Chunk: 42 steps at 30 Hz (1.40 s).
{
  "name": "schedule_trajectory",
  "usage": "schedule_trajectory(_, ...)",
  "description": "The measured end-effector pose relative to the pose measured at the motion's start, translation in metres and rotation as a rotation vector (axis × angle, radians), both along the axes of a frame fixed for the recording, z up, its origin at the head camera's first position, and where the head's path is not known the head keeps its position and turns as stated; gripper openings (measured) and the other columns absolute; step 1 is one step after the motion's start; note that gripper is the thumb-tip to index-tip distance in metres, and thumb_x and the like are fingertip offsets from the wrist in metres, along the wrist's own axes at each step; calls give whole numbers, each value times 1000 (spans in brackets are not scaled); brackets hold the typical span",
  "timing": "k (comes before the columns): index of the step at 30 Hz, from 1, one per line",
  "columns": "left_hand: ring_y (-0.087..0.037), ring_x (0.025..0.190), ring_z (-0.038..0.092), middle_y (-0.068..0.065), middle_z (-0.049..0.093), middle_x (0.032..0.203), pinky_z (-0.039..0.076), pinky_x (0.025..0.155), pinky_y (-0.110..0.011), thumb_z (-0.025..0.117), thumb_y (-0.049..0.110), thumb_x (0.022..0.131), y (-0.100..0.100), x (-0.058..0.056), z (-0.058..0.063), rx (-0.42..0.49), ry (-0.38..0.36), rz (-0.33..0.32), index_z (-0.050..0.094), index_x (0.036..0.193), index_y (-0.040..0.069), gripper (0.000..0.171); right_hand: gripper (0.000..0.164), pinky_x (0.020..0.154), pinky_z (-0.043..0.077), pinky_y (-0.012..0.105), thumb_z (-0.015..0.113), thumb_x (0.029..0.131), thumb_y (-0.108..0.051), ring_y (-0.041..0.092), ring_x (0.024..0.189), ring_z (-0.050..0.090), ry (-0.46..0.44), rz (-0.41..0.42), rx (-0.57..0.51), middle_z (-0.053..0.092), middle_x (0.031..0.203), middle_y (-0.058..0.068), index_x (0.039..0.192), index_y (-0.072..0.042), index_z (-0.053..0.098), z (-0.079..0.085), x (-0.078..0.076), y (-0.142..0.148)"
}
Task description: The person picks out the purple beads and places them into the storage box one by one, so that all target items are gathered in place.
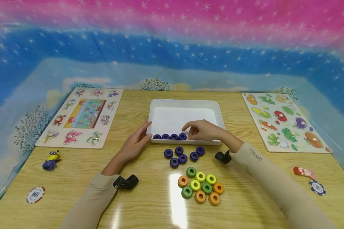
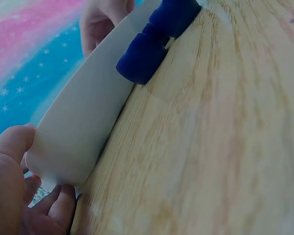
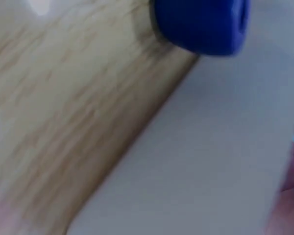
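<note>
Purple rings (image 1: 174,139), round and glossy, line the near edge of a smooth white tray (image 1: 169,119); left hand (image 1: 136,143) grips its corner, right hand (image 1: 204,130) grasp unclear.

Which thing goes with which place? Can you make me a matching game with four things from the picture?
Things:
1. White tray
2. Left hand
3. Right hand
4. Orange rings

Places:
A. Fingers inside the tray, near the purple rings
B. On the table, bunched with green rings and yellow rings
C. Between the two picture boards
D. Touching the tray's near left corner

Right pairs: 1-C, 2-D, 3-A, 4-B
</note>
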State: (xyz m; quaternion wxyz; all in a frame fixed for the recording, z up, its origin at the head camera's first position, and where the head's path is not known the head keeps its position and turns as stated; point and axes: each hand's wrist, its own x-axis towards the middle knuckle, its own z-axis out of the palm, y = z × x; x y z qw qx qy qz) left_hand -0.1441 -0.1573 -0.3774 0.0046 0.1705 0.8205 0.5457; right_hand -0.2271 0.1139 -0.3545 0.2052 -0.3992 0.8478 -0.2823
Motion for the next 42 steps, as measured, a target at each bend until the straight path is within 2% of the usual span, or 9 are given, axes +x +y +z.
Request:
schedule_trajectory(4,-18,122,20,-14,15,137,22,97,-30,42,11,89,1,0,0,-1,-3,0,28,130,1,45,31,62,46,24,61,78,-16,10,68,55,-4,-48,-44,57,75,-3,107,-8,54,12,10,16)
schedule_trajectory(9,-18,122,20,-13,14,138,22,97,-30,41,13,90,1,0,0,-16,-7,0,27,131,2,45,29,62,47,26,59,80,-19,16,72,55,-85,-16,-110,57,80,0,105,-6,54,27,34,39)
schedule_trajectory(12,-17,122,20,-12,14,138,22,97,-31,41,14,90,1,1,0,-28,-9,7,26,132,4,45,30,62,47,26,58,80,-23,17,74,55,-152,8,-102,58,81,0,104,-5,56,28,49,51)
schedule_trajectory(16,-17,122,20,-13,14,138,23,97,-31,40,14,90,0,1,1,-34,-7,10,26,132,4,45,35,64,47,26,58,80,-24,15,74,56,-213,-2,-60,59,81,0,108,-3,54,19,60,61)
schedule_trajectory(19,-17,122,20,-13,14,138,22,97,-31,40,14,90,0,1,1,-32,-5,10,26,132,3,45,43,64,48,25,59,80,-22,12,74,56,-220,-26,-44,58,82,-1,115,1,48,9,62,63)
schedule_trajectory(24,-17,122,20,-12,15,138,22,97,-30,41,14,90,0,1,0,-31,-6,16,26,132,4,45,52,64,47,24,60,79,-21,9,73,56,-164,-17,-33,57,81,-2,122,2,41,-3,60,58)
schedule_trajectory(31,-17,122,20,-12,14,138,23,97,-30,41,13,90,2,-1,-2,-15,3,-6,27,131,3,45,41,57,46,23,62,77,-21,7,64,53,-84,21,-13,55,73,-5,114,-8,48,-9,58,47)
schedule_trajectory(36,-16,122,20,-12,14,138,22,97,-29,42,14,90,1,-1,-2,-14,3,1,27,131,3,45,30,52,43,22,62,77,-22,6,58,49,-43,34,30,53,69,-6,104,-14,51,-9,58,44)
schedule_trajectory(42,-17,122,19,-13,14,138,22,97,-30,41,14,90,0,-2,-2,-13,3,-5,27,131,2,45,27,50,42,22,62,77,-23,6,54,46,-16,27,56,51,66,-7,101,-18,51,2,60,44)
